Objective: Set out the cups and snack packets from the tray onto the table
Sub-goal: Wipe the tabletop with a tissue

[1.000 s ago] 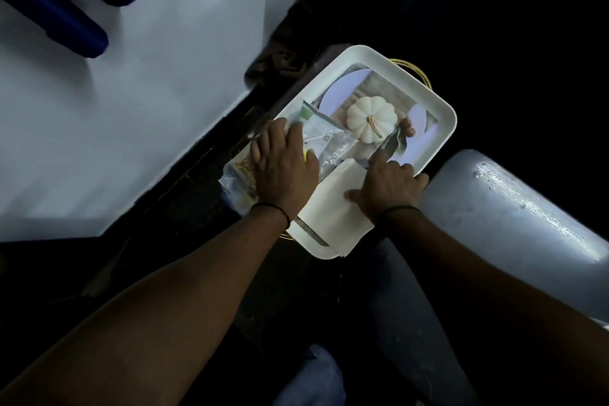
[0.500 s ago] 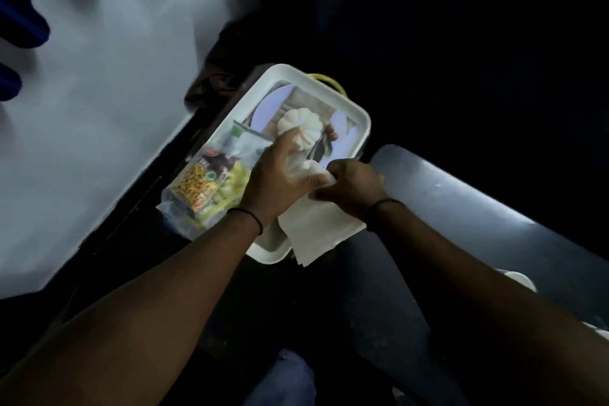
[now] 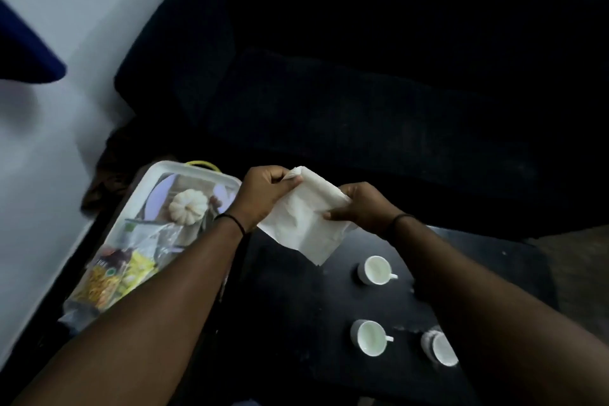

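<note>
Packets (image 3: 108,277) half hidden under forearm

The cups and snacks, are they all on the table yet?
Partly. Three white cups already stand on the dark table. Right now the left hand and right hand each have a grip on a white napkin above the table. The snack packets still lie on the tray, so they are left.

White napkin (image 3: 304,227) aloft; dark sofa (image 3: 379,92) behind.
</note>
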